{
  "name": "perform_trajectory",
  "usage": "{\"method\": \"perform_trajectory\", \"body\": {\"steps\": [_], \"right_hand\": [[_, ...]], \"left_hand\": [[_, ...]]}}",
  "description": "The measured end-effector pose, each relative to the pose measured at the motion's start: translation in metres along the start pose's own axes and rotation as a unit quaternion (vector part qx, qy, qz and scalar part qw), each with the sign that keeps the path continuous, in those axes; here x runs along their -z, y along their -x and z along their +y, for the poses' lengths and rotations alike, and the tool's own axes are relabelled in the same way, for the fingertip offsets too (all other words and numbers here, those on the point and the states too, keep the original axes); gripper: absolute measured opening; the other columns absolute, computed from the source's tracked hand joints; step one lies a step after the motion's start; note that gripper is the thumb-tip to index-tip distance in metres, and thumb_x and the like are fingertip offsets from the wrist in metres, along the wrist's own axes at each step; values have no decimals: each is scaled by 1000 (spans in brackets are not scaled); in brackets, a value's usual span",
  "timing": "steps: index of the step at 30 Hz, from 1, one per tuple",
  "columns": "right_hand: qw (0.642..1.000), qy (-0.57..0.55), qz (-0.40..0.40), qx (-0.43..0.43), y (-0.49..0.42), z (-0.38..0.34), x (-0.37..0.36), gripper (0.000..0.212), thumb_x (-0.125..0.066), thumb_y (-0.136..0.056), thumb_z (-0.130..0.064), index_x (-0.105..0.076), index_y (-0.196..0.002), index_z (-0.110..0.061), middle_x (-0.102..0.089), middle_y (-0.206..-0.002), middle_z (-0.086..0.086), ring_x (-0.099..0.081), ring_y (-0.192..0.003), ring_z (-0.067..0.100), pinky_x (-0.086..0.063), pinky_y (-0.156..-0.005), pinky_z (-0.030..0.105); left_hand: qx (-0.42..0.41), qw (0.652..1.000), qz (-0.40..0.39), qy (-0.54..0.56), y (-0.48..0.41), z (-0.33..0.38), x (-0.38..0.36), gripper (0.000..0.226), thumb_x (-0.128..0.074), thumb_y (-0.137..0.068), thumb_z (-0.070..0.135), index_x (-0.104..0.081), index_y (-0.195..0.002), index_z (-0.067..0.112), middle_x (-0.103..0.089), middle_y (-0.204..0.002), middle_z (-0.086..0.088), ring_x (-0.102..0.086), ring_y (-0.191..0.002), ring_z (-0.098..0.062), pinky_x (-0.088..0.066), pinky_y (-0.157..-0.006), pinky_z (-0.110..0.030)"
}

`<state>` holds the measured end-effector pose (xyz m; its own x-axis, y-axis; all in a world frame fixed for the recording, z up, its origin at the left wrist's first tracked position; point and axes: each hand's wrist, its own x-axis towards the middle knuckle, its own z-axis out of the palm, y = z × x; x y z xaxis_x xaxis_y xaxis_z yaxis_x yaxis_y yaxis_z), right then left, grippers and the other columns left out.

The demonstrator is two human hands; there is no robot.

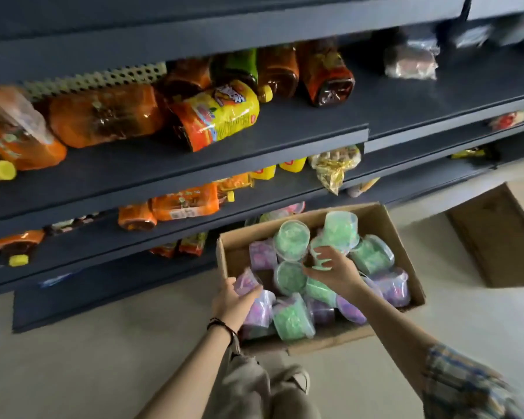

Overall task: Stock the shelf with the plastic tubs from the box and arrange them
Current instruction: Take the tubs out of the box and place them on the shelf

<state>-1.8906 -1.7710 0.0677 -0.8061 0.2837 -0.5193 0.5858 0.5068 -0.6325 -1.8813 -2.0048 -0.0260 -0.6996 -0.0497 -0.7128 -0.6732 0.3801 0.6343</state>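
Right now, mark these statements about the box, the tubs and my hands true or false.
1. The cardboard box sits on the floor. True.
2. The box holds only green tubs. False: purple tubs lie in it too.
3. The left hand holds a purple tub. True.
4. The right hand hangs idle outside the box. False: it pinches a green tub by its handle, over the box.
5. Orange packs lie on the shelf above. True.
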Motion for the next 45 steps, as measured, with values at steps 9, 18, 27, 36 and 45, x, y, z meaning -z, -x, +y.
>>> {"method": "perform_trajectory", "body": {"steps": [9, 18, 27, 36, 45], "right_hand": [[987, 152, -41, -18, -53, 121, -28, 80, -81, -72, -40, -44, -139, -19, -45, -138, 7, -37, -126, 26, -32, -104, 34], [948, 311, -58, 46, -98, 166, -29, 107, -84, -60, -54, -29, -147, -23, -28, -147, 11, -21, -137, 30, -30, -109, 44], [939, 309, -119, 92, -101, 165, -21, 98, -85, -63, -37, -33, -144, -19, -32, -136, 9, -37, -126, 31, -44, -99, 38], [874, 318, -249, 271, -111, 152, -11, 89, -82, -69, -23, -36, -145, -26, -26, -151, -3, -28, -136, 16, -30, -94, 16], [993, 58, -36, 94, -112, 154, -29, 87, -83, -72, -20, -36, -145, -15, -36, -149, 3, -44, -130, 21, -35, -105, 27]], "left_hand": [[63, 987, 105, -104, -16, -18, -74, 119, -79, -51, 63, -32, -143, 5, -44, -140, -22, -44, -128, -38, -37, -107, -46], [45, 953, 195, -227, -43, -50, -95, 118, -89, -57, 43, -24, -147, 1, -48, -138, -24, -50, -123, -40, -40, -102, -46], [-61, 967, 244, -29, -35, -6, -88, 106, -84, -43, 54, -43, -128, 6, -56, -124, -11, -56, -111, -30, -49, -92, -41], [-104, 987, 116, -46, -62, 23, -122, 93, -93, -56, 30, -42, -132, 11, -51, -130, 0, -50, -118, -16, -43, -100, -32], [-15, 989, 147, -7, -80, 2, -118, 119, -81, -34, 51, -37, -136, 8, -48, -134, -11, -49, -123, -27, -43, -103, -45]]}}
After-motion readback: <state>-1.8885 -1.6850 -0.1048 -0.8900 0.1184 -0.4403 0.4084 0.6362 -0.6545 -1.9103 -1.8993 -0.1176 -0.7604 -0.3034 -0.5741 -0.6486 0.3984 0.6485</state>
